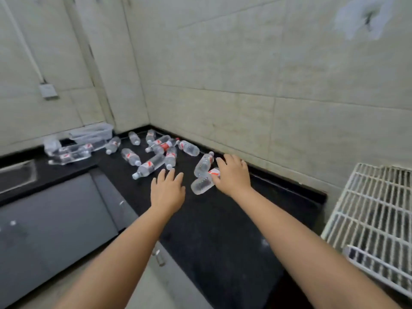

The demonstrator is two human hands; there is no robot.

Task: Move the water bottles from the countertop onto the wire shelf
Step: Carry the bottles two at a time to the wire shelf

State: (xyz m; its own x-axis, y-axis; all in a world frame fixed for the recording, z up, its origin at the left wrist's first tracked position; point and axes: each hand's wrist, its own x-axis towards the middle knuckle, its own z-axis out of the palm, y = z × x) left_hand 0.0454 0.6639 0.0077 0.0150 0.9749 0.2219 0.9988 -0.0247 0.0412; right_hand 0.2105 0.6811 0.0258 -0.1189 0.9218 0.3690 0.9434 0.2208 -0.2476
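Two bottles lie just under your right hand (233,172) on the black countertop (223,230); its palm hides the neck of the nearer bottle (201,185), so whether the fingers curl round it cannot be told. That bottle lies on its side, base toward you and leftward. Your left hand (167,190) hovers with fingers spread, holding nothing. Farther bottles (156,150) scatter toward the corner (some blurred). At right, the wire shelf (374,212) is cut off.
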